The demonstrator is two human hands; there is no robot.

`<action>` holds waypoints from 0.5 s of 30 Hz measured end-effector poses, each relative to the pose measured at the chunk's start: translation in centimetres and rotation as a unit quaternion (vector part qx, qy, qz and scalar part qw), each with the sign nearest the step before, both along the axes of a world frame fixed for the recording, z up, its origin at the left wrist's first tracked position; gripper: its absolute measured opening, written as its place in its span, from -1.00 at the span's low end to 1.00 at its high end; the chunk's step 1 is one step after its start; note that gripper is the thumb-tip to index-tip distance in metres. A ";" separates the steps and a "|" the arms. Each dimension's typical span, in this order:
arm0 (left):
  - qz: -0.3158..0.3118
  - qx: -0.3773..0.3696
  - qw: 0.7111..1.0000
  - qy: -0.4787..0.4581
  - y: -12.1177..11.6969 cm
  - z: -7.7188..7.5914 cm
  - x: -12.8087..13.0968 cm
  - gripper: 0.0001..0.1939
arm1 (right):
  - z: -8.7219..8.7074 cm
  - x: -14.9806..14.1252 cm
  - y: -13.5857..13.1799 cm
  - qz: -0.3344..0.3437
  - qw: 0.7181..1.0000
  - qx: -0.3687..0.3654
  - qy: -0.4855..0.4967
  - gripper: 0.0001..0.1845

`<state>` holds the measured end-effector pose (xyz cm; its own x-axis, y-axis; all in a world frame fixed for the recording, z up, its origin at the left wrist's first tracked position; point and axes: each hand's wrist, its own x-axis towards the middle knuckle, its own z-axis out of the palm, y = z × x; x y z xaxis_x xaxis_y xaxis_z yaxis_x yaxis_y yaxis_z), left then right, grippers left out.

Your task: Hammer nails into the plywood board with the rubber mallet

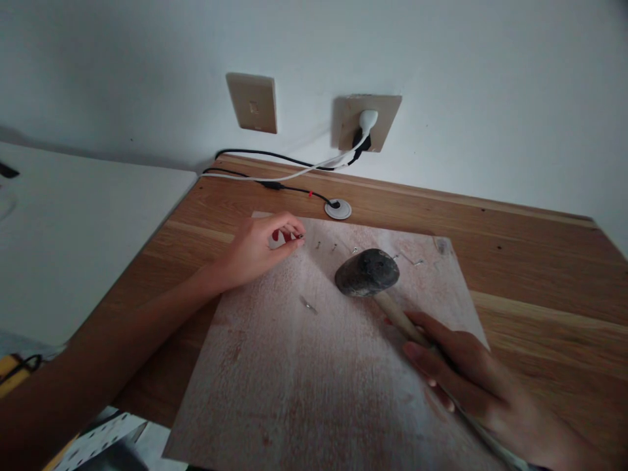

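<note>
My left hand [260,245] is at the far left part of a worn whitish board [294,379], with thumb and forefinger pinched on a small nail [301,236], mostly hidden by the fingertips. In my right hand [461,373] is the wooden handle of a rubber mallet [367,271]; its black head is over the board, right of the left hand. Several small nails [334,247] are in a row along the board's far side, some partly behind the mallet head. A loose nail [308,305] lies nearer the middle. Something red shows behind my left fingers.
The board rests on a wooden desk [540,261] against a wall. Black and white cables [275,178] run along the back to a wall outlet [387,118] and a round grommet [338,209]. A wall switch [252,103] is left of the outlet. A white surface [88,242] adjoins the desk.
</note>
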<state>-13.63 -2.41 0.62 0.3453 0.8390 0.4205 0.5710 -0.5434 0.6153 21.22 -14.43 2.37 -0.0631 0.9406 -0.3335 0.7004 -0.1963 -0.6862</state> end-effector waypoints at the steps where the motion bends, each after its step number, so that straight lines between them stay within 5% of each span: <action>1: 0.001 0.003 1.000 0.004 0.1 -0.2 0.1 -0.95 | 0.0 0.0 0.0 0.003 1.000 0.002 -0.001 -0.17; 15: -0.001 0.071 0.996 0.061 -0.3 -1.1 0.2 -0.91 | 0.0 0.4 -0.2 0.000 0.999 -0.004 -0.037 -0.15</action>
